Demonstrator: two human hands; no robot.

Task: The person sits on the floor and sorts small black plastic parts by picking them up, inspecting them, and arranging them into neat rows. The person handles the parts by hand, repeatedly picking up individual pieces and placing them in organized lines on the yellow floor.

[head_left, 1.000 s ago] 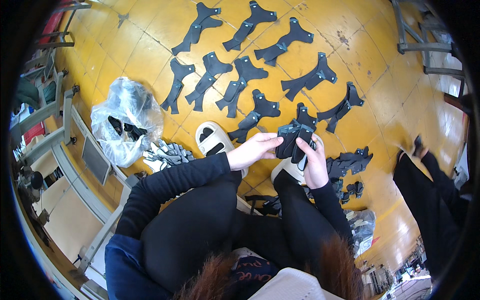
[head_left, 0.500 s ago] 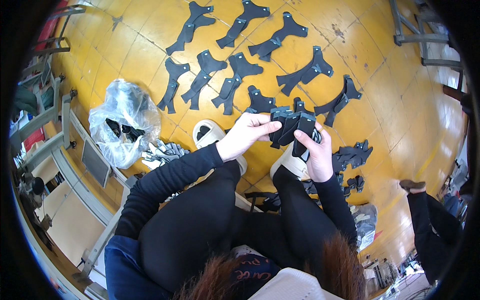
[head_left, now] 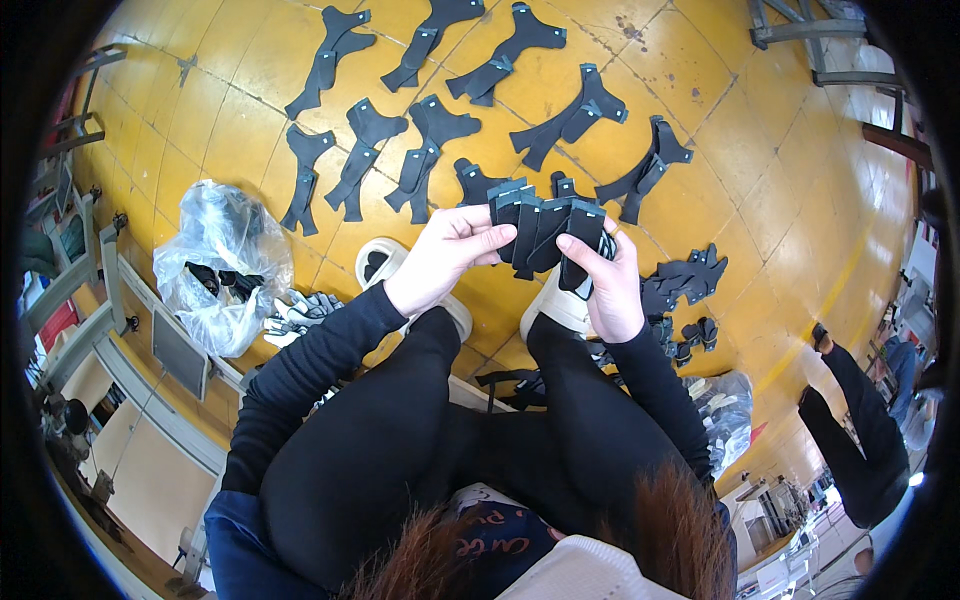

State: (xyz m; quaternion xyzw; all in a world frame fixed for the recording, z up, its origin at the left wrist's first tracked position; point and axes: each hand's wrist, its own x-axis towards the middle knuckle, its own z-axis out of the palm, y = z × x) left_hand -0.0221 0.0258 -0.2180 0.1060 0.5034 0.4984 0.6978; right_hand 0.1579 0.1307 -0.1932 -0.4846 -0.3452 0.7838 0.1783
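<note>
A fanned stack of black fabric strips with small pale tags is held between my two hands above the floor. My left hand pinches the stack's left edge, thumb on top. On the other side, my right hand grips the right end, its thumb pressed on the front strip. Beyond them, several black Y-shaped fabric pieces lie spread in rows. One dark piece is partly hidden behind the stack and my left hand.
A clear plastic bag with dark items stands at left, beside striped grey-white pieces. Dark fabric piles lie right of my feet, near another plastic bag. Metal frames line the left; a person's legs show at right.
The strips are fanned wider, and my left hand has shifted left relative to my right. The whole view has moved, so the floor pieces appear further left. The person at right has changed stance.
</note>
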